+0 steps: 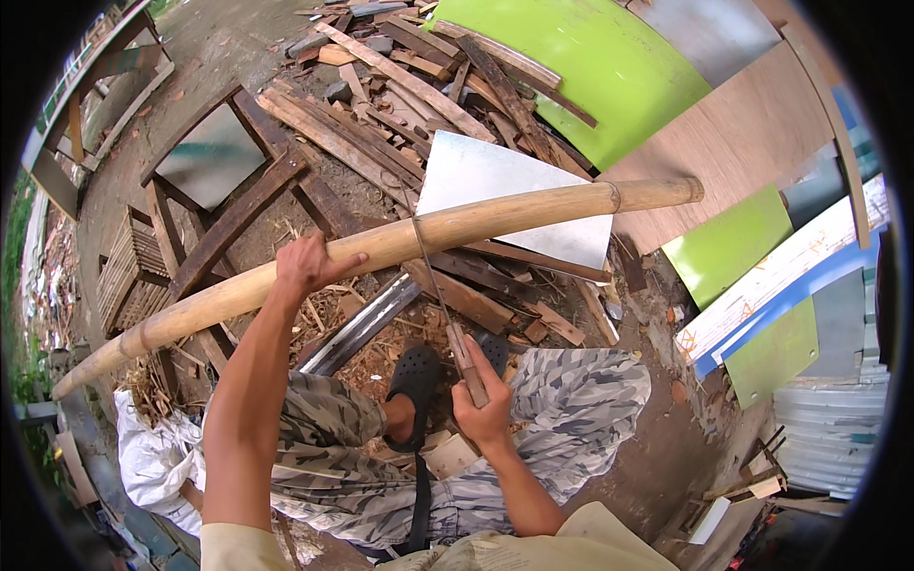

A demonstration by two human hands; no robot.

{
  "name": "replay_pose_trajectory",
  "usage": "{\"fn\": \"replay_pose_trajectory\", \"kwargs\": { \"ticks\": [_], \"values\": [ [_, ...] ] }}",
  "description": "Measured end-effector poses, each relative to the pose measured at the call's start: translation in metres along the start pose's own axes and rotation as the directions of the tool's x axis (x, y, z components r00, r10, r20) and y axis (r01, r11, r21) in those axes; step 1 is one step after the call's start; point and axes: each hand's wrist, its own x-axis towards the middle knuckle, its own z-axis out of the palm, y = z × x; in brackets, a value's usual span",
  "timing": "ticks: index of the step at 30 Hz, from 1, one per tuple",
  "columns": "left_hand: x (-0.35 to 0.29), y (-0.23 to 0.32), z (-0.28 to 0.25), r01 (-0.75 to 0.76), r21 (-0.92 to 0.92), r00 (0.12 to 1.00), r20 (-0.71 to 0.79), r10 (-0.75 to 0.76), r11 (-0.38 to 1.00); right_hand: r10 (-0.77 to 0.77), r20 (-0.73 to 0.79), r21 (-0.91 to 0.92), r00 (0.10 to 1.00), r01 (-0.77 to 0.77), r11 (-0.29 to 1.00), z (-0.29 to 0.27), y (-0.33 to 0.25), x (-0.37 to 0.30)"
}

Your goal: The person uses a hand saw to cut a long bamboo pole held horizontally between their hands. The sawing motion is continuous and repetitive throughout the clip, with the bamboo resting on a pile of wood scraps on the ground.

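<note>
A long, pale yellow bamboo pole point(533, 214) runs slantwise in front of me, from the lower left up to the right. My left hand point(307, 264) presses down on it from above, fingers wrapped over it and thumb stretched along it. In my right hand point(483, 395) is the wooden handle of a hand saw point(440, 290), closed in my fingers. Its thin blade, seen nearly edge-on, crosses the pole to the right of my left hand, at a dark line in the bamboo. The teeth are too small to make out.
A dark wooden frame point(233, 224) props the pole at left. Scrap planks point(381, 124) lie heaped beyond, with a white sheet point(514, 190) under the pole. Green panels point(590, 76), plywood point(724, 143) and corrugated metal point(828, 433) lie at right. A metal channel point(360, 324) rests near my feet.
</note>
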Motion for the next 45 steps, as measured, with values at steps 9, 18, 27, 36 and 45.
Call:
{"fn": "replay_pose_trajectory", "kwargs": {
  "ticks": [9, 18, 27, 36, 45],
  "values": [
    [0.003, 0.012, 0.003, -0.039, -0.001, 0.999, -0.013, 0.039, 0.999, 0.002, 0.001, 0.027, 1.0, -0.002, 1.0, -0.004, 0.001, 0.006],
    [-0.005, 0.019, -0.004, 0.006, -0.003, 0.997, 0.076, -0.006, 1.0, 0.05, 0.07, -0.055, 0.996, -0.046, 0.997, -0.045, -0.019, -0.058],
    [0.0, 0.024, -0.008, -0.019, 0.008, 0.996, 0.092, 0.018, 1.0, 0.127, 0.055, 0.04, 0.99, -0.129, 0.991, 0.033, -0.011, 0.092],
    [-0.003, 0.019, 0.001, -0.02, 0.001, 0.999, 0.049, 0.02, 1.0, 0.052, 0.099, -0.064, 0.994, -0.046, 0.997, -0.044, -0.036, -0.056],
    [-0.005, 0.027, -0.006, -0.004, 0.014, 0.994, 0.108, 0.002, 1.0, 0.07, -0.001, -0.008, 0.998, -0.07, 0.998, 0.033, 0.001, 0.065]
  ]
}}
